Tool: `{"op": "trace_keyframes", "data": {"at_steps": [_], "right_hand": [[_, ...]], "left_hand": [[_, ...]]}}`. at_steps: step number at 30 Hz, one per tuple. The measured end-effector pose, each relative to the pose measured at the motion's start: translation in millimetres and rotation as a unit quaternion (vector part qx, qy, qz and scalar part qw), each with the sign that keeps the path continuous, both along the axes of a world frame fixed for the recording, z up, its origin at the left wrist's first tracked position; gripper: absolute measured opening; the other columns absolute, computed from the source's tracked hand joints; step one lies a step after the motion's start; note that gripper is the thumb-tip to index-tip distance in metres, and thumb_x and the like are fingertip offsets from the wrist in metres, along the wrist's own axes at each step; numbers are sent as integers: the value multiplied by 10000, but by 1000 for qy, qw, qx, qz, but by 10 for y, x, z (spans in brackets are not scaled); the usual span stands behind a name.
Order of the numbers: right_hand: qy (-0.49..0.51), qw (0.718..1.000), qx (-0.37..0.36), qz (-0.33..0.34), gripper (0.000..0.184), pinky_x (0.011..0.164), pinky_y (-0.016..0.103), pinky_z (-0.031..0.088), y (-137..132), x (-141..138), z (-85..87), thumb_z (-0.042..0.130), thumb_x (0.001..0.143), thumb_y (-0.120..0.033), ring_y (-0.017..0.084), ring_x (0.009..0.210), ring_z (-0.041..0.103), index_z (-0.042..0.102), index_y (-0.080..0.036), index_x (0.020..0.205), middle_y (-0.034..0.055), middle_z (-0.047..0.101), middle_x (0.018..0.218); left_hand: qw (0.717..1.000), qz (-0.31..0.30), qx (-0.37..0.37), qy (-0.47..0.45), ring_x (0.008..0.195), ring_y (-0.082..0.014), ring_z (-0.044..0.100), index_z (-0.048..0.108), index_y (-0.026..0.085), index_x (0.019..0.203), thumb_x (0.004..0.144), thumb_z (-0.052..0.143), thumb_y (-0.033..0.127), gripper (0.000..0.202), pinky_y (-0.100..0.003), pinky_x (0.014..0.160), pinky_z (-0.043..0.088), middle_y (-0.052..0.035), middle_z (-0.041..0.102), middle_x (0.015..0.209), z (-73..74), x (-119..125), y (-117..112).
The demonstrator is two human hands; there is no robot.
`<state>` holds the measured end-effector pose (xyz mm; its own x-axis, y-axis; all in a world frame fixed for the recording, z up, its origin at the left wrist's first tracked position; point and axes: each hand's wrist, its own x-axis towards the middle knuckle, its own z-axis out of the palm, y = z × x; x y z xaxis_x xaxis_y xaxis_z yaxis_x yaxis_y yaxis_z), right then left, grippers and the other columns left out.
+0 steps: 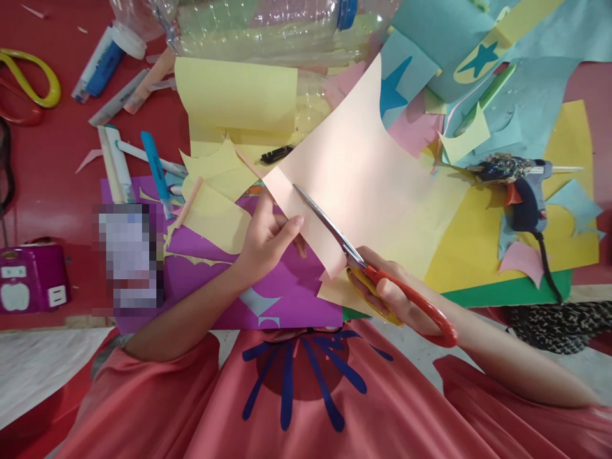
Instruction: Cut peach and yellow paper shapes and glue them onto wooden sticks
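Observation:
A sheet of pale peach paper (354, 134) is held up over the table, its left edge pinched by my left hand (270, 239) between thumb and fingers. My right hand (389, 290) is wrapped round a pair of scissors (329, 223) with red and yellow handles. The blades lie along the lower left part of the sheet, and a strip (303, 226) runs beside them on the left hand's side. Beneath the hands lies purple paper (296, 293). Pale yellow paper pieces (215, 210) are just left of my left hand.
A hot glue gun (523, 191) rests on yellow paper (574, 236) at right. Clear plastic bottles (258, 25) lie at the back. Markers (153, 166), a blurred phone-like object (129, 255), another pair of scissors (48, 83) and a magenta box (33, 277) occupy the left.

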<state>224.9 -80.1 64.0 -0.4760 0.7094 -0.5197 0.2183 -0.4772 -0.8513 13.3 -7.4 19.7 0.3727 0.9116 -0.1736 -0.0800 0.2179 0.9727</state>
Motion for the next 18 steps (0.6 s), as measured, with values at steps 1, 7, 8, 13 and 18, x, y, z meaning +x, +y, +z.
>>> {"op": "trace_keyframes", "data": {"at_steps": [1,7,8,13,18], "right_hand": [[-3,1000,-2,-6,652,421,233,237,-5,-3,-17,391,787,-830,65,483,295,460,-213,988,-68,384,633],[-5,1000,-10,-9,648,415,232,229,-26,-8,-85,436,756,-841,70,482,304,440,-218,935,-71,377,611],[-7,1000,-9,-10,640,411,231,227,-29,-6,-87,429,761,-839,68,477,298,433,-220,922,-71,378,615],[-14,999,31,9,596,422,232,244,-45,33,-104,362,813,-816,74,475,302,413,-226,881,-70,376,595],[-42,995,75,48,597,448,240,275,-51,80,-97,308,846,-797,89,492,357,431,-218,922,-55,412,601]], "left_hand": [[1000,0,2,0,324,-150,567,360,259,1141,798,687,573,569,-240,317,401,101,588,470,-3,-1,1],[1000,14,-1,13,327,-147,572,399,254,1137,782,703,573,565,-247,346,451,93,604,488,-45,-11,3],[1000,26,3,15,328,-142,569,419,253,1132,776,709,570,558,-245,352,457,94,600,490,-60,-16,11],[991,123,46,0,346,-99,548,543,244,949,783,683,587,406,-217,362,449,93,551,515,-143,-51,87],[993,100,51,29,376,-113,561,548,213,660,877,572,491,353,-232,403,472,66,477,437,-178,-86,104]]}}
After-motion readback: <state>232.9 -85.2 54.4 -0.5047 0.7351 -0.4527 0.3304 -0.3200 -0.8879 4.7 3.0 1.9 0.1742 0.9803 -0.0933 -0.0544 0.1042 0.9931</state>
